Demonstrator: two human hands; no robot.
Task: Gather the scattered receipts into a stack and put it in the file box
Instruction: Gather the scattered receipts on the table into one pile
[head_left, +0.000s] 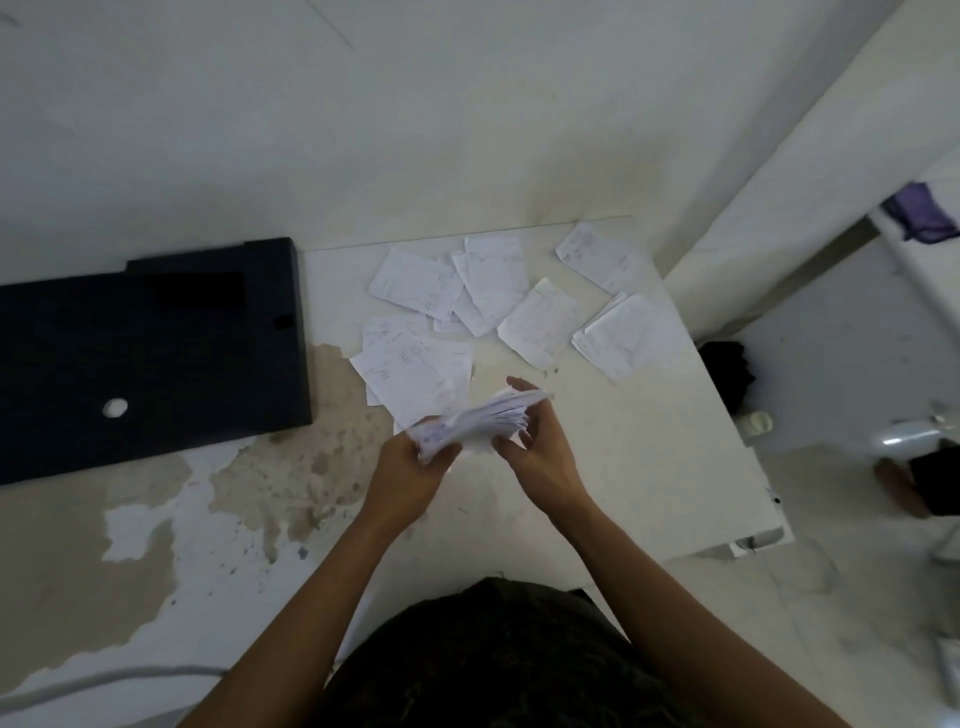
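Observation:
A thick stack of white receipts (475, 422) hangs just above the white table (649, 467), held at both ends. My left hand (410, 470) grips its left end and my right hand (535, 452) grips its right end. Several loose receipts (415, 369) lie flat just beyond the stack. More scattered receipts (493, 283) overlap near the table's far edge, with others (618, 335) toward the right edge. A black file box (150, 353) lies at the left side of the table, its dark side facing up.
The table's surface is worn and peeling at the left front (291, 467). The table's right edge (727, 415) drops to the floor, where a dark object (727, 371) and a person's foot (904, 486) are. A white cable (104, 680) runs at the lower left.

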